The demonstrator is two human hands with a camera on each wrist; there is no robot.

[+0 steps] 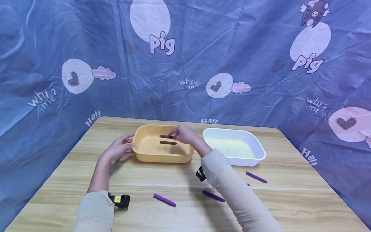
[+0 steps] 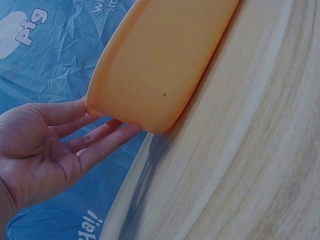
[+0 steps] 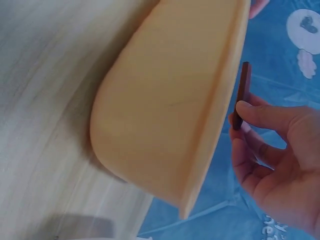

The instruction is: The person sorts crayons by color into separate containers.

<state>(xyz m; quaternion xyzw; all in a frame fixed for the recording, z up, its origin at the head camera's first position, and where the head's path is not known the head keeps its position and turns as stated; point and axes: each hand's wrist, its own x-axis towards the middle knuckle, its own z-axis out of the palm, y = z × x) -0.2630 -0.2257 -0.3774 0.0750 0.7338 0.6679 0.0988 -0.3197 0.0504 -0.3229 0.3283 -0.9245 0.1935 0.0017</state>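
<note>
Standing just left of centre in the head view, the orange tray [image 1: 162, 158] was touched at its left end by the left hand [image 1: 118, 148], whose fingers were held fairly straight and slightly spread against the outer wall and rim. A brown stick [image 1: 164, 136] was pinched between the thumb and fingers of the right hand [image 1: 185, 134] — in the right wrist view it was seen near the rim, tilted nearly upright in the frame. Just below it in the head view, a second brown stick [image 1: 167, 142] was seen lying inside the orange tray. To the right of centre, a white tray [image 1: 246, 161] was set beside the orange one, the two kept apart. On the wooden table [image 1: 139, 183], three purple sticks were scattered: one [image 1: 164, 199] at lower centre, one [image 1: 213, 196] near the right sleeve [image 1: 232, 183], and one [image 1: 256, 177] below the white tray. Across the upper frame, a blue printed cloth [image 1: 185, 64] was hung.
</note>
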